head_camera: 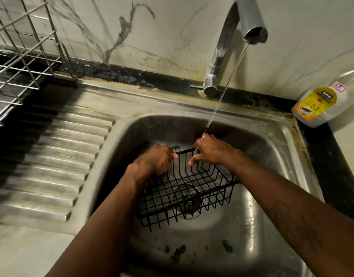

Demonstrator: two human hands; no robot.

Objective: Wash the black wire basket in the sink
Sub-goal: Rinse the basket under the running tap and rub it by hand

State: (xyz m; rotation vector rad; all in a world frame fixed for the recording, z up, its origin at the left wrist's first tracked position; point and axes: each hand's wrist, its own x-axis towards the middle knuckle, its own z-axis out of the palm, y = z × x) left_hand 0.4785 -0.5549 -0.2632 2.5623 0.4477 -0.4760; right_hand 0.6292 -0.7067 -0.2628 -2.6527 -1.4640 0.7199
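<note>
Over the sink (272, 150) drain: black wire basket (189, 193) tilted, far rim raised under the tap (230, 45) stream (222, 94). Left hand (156, 160) and right hand (212, 151) both grip that rim, near each other (water lands at right hand), probably so runoff sheets down the wires

We hold the black wire basket (187, 188) by its far rim, our left hand (156, 160) gripping one corner and our right hand (212, 150) the other. Below our grip it slopes down toward us, open side up, tilted inside the stainless steel sink (252, 226), with its near edge lowest.
</note>
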